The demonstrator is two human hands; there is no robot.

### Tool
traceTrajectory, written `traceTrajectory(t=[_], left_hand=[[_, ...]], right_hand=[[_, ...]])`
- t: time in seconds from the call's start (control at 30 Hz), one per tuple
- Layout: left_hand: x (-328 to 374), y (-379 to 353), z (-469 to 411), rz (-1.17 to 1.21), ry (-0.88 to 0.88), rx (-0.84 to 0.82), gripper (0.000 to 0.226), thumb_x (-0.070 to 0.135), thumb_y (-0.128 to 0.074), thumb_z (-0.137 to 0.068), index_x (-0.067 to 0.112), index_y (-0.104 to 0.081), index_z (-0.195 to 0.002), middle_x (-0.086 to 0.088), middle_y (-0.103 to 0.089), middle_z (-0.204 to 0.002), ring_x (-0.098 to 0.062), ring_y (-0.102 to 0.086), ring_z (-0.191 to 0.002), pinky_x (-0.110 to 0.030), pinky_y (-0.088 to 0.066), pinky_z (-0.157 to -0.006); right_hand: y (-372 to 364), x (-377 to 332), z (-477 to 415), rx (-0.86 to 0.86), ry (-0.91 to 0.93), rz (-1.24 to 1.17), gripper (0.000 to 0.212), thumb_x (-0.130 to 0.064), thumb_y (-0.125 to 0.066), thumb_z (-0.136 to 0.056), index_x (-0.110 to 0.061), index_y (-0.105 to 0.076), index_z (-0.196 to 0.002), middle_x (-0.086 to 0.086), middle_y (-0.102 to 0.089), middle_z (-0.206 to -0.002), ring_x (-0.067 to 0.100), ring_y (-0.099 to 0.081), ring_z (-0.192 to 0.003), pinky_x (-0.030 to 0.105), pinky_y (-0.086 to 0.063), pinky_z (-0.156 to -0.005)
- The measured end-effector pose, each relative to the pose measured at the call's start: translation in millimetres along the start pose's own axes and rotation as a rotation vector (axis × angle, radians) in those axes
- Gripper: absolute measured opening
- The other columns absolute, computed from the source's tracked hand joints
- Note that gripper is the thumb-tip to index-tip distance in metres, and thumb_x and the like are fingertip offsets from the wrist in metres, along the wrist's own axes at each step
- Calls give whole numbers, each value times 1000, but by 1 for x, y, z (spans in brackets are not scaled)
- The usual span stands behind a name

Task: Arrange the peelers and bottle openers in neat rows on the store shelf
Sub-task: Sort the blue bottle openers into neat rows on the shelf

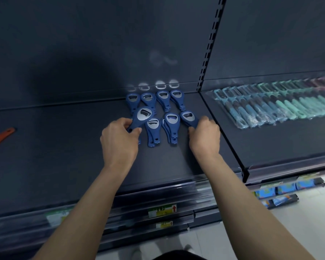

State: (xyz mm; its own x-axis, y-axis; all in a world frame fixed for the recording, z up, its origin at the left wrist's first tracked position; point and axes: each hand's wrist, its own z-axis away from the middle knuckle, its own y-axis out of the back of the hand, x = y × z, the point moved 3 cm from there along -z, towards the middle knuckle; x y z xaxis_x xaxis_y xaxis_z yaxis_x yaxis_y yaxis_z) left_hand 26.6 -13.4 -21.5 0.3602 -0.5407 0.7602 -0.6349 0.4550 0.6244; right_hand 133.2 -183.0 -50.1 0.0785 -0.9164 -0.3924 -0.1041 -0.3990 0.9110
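Note:
Blue bottle openers with metal heads lie in two rows on the dark store shelf (64,147). The back row (156,99) holds several small stacks against the rear wall. In the front row, two stacks (153,132) (171,126) lie between my hands. My left hand (120,139) grips the handle of a blue opener (143,115), lifted and tilted at the row's left end. My right hand (204,137) pinches the handle of another blue opener (189,118) at the row's right end. Wrapped teal and blue peelers (270,107) lie in overlapping rows on the neighbouring shelf to the right.
An orange opener (0,137) lies at the shelf's far left edge. A slotted upright (210,44) divides the two shelf bays. Price labels (162,210) sit on lower shelf fronts, and blue packets (289,188) hang lower right.

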Motion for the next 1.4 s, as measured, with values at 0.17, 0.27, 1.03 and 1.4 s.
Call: traceTrajectory(t=[0.17,0.27,1.03,1.4], left_hand=[[-5,3,-1,-4,13,6,35,22,-70,-83,8,-65,-115,-7,-68,-108,-20,-63,-99,-36,-50,-91],[-7,3,0,24,38,-4,34,22,-70,-83,10,-65,-114,-6,-68,-107,-19,-63,-97,-34,-50,-90],[-19,-8,-3,729,433,-282,10,-1,-64,-84,4,-56,-88,-10,-63,-80,-18,-64,-77,-27,-56,-70],[-35,1,-11,105,166,-28,24,22,-64,-87,9,-59,-106,-4,-60,-100,-18,-57,-88,-29,-45,-74]], right_hand=[[11,-21,10,71,146,-48,25,-20,-53,-93,-4,-57,-112,15,-59,-114,32,-48,-109,36,-38,-87],[11,-45,19,-61,189,-351,15,-18,-55,-92,-8,-65,-98,12,-67,-95,29,-60,-91,37,-50,-78],[-14,-87,38,-540,-1,-900,21,-8,-59,-91,10,-61,-101,20,-66,-92,18,-56,-75,15,-46,-59],[0,-74,17,-273,53,-423,13,-9,-54,-91,-3,-52,-80,6,-50,-72,25,-48,-67,29,-40,-56]])
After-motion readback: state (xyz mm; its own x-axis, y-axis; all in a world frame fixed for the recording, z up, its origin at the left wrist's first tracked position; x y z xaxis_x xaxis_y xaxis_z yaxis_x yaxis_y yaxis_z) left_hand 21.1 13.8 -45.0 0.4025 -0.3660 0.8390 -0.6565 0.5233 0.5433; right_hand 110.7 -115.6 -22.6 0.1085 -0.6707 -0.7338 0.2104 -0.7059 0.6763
